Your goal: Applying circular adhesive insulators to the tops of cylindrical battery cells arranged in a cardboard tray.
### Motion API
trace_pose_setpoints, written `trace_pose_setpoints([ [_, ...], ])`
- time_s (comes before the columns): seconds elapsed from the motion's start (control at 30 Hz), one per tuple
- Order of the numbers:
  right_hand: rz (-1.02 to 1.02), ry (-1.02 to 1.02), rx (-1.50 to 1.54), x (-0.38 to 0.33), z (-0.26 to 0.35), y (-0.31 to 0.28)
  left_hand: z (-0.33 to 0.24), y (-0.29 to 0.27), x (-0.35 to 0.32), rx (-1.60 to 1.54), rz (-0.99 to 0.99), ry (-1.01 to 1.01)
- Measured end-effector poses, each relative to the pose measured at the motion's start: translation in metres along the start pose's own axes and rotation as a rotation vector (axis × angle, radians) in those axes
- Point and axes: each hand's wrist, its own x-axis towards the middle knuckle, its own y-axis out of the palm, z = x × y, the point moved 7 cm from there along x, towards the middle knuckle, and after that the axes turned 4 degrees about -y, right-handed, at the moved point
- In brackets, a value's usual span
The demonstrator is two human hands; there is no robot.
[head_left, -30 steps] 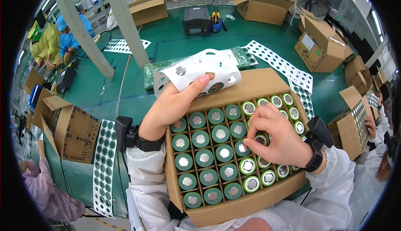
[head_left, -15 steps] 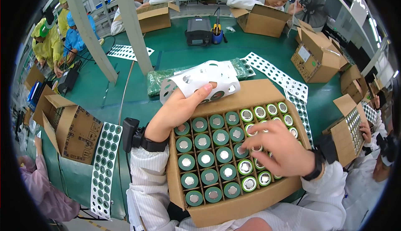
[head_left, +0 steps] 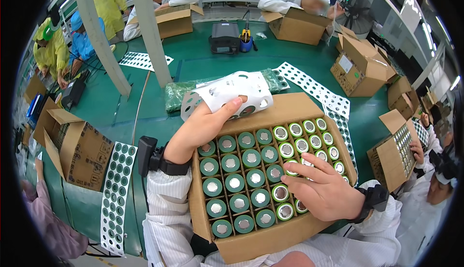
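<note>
Now the right hand (head_left: 325, 192) has slid lower over the box (head_left: 270, 240), fingers spread flat on the round cells (head_left: 234, 182), maybe pressing 1. Left hand (head_left: 205, 124) grips a white sheet (head_left: 232, 91) at the box's far edge.

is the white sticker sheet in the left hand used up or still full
Mostly used up: the white sheet in the left hand shows rows of empty round holes.
</note>
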Motion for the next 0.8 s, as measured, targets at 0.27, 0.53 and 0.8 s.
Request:
trace_pose_setpoints([
  [0.27, -0.144, 0.105, 0.503, -0.003, -0.036, 0.015, 0.002, 0.002, 0.001, -0.017, 0.031, 0.012],
  [0.53, -0.159, 0.038, 0.129, 0.010, -0.032, -0.010, 0.000, 0.002, 0.001, -0.025, 0.024, 0.020],
  [0.8, -0.592, 0.251, 0.162, 0.058, -0.092, -0.034, -0.012, 0.004, -0.006, 0.042, 0.095, 0.174],
])
